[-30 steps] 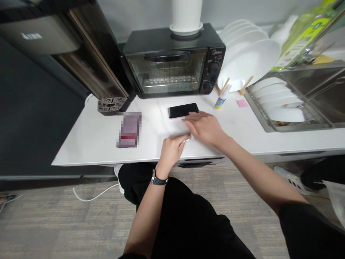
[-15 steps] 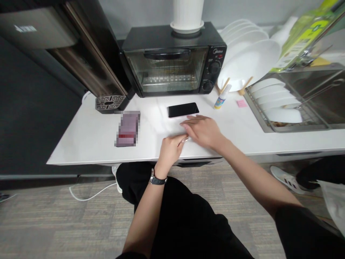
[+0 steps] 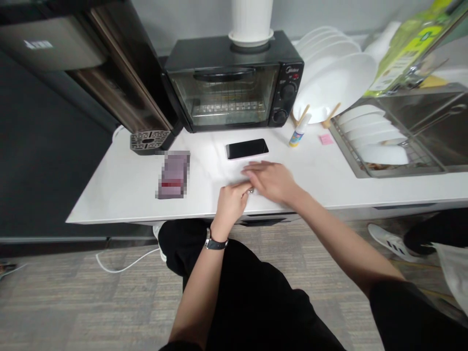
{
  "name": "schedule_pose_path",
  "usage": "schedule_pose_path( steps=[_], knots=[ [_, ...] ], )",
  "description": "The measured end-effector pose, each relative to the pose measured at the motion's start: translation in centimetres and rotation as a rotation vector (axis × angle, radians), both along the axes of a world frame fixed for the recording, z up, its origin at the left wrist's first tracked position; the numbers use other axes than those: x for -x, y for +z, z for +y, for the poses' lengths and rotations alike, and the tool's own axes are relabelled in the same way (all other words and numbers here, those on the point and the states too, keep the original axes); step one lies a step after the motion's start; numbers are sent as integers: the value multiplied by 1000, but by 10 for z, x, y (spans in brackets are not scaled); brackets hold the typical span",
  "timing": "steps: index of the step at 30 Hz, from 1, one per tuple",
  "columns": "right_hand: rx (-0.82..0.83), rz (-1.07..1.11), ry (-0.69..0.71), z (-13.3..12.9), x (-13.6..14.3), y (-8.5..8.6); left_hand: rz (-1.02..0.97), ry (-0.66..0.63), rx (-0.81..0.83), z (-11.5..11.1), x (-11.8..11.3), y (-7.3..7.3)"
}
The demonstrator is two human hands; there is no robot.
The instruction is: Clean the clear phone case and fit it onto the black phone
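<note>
We observe both hands meeting over the desk (image 3: 139, 204), mid-frame, close to its front edge. The left hand (image 3: 231, 204), with a dark-strapped watch (image 3: 216, 243) at the wrist, has its index finger reaching right and its other fingers curled. A small shiny item (image 3: 250, 191) shows at its fingers, center of frame; too small for us to identify, and we cannot tell whether it is gripped. The right hand (image 3: 271, 182) lies back upward, fingers extended toward the left of the frame and slightly blurred, over the left fingertips. Its palm side is hidden; we cannot tell whether it holds anything.

Just above the right hand in the frame, we note a phone (image 3: 247, 149), dark screen up, lying apart from both hands. Left of center lies a pixelated purplish object (image 3: 173, 175). Right of the phone, a small white-capped bottle (image 3: 299, 131) stands near a pink note (image 3: 326, 139). A black toaster oven (image 3: 226, 97) occupies upper center.
</note>
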State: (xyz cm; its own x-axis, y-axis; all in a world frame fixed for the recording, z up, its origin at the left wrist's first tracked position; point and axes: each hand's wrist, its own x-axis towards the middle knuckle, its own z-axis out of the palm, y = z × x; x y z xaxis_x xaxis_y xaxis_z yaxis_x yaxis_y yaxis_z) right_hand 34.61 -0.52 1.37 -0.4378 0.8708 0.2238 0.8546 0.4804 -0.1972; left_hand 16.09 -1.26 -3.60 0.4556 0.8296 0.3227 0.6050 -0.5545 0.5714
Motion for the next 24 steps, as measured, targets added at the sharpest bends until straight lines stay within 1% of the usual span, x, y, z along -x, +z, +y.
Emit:
schedule_pose_path(
  steps=[2, 3, 5, 9, 10, 11, 12, 13, 15, 16, 17, 18, 19, 20, 24],
  knots=[
    [-49, 70, 130, -8, 22, -3, 78, 51, -2, 2, 3, -3],
    [-78, 90, 149, -9, 27, -4, 95, 65, -3, 2, 4, -3],
    [-120, 102, 99, -6, 21, -5, 85, 54, -3, 2, 6, -1],
    [-105, 91, -116, 10, -20, -3, -105, -43, 17, -1, 5, 4],
    [-101, 88, -150, 11, -23, -1, -136, -52, 24, -2, 4, 4],
    [-101, 85, -158, 10, -20, 0, -133, -40, 29, -2, 3, 3],
    [-104, 81, -135, 7, -11, 1, -105, -15, 31, -1, 3, 1],
    [-109, 75, -81, 3, 3, 2, -68, 20, 31, 0, 3, -2],
    [-121, 61, 72, -6, 36, 4, -8, 105, 25, 3, 4, -8],
    [-119, 54, 121, -9, 50, 5, 10, 135, 23, 4, 5, -10],
    [-121, 53, 149, -10, 59, 7, 21, 149, 25, 6, 6, -11],
    [-117, 54, 152, -9, 62, 8, 31, 149, 29, 6, 7, -10],
    [-109, 54, 128, -5, 57, 9, 40, 133, 36, 6, 8, -9],
    [-99, 51, 83, 0, 47, 9, 33, 102, 44, 6, 9, -7],
    [-45, 12, -226, 20, -16, 8, -146, -22, 70, 1, 6, 3]
  ],
)
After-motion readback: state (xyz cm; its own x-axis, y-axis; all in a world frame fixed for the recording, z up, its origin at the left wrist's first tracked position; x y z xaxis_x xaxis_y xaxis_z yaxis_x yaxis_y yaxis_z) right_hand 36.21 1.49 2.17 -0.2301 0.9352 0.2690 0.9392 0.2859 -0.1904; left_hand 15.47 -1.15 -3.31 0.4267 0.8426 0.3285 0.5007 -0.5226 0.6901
